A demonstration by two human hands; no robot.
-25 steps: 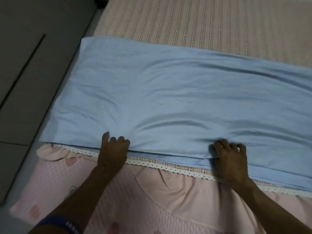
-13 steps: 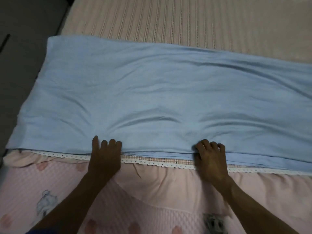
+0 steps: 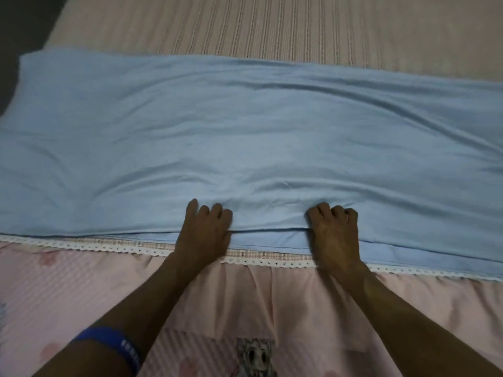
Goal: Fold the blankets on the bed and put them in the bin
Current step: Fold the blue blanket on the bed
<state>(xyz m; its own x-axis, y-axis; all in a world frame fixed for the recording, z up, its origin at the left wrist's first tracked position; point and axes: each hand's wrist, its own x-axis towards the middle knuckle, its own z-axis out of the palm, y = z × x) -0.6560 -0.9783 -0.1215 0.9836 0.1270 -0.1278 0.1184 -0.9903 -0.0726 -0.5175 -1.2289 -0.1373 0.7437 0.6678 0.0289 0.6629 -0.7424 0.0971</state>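
- A blue wristband (image 3: 109, 346) sits on the left forearm, nearest the camera.
- Below the hands hangs a pink bed skirt (image 3: 272, 295) with a cartoon print, topped by white lace trim (image 3: 95, 247).
- The left hand (image 3: 202, 234) rests on the near edge of the blanket (image 3: 245, 137), fingers curled over the top layer and gripping the fold.
- The right hand (image 3: 333, 235) does the same just beside it, fingers bent and pinching the same edge.
- The light blue blanket lies folded in a long band across the bed, wrinkled near both hands, with lower layers showing at the near edge.
- Beyond it is the striped pink sheet (image 3: 272, 25) of the bed.
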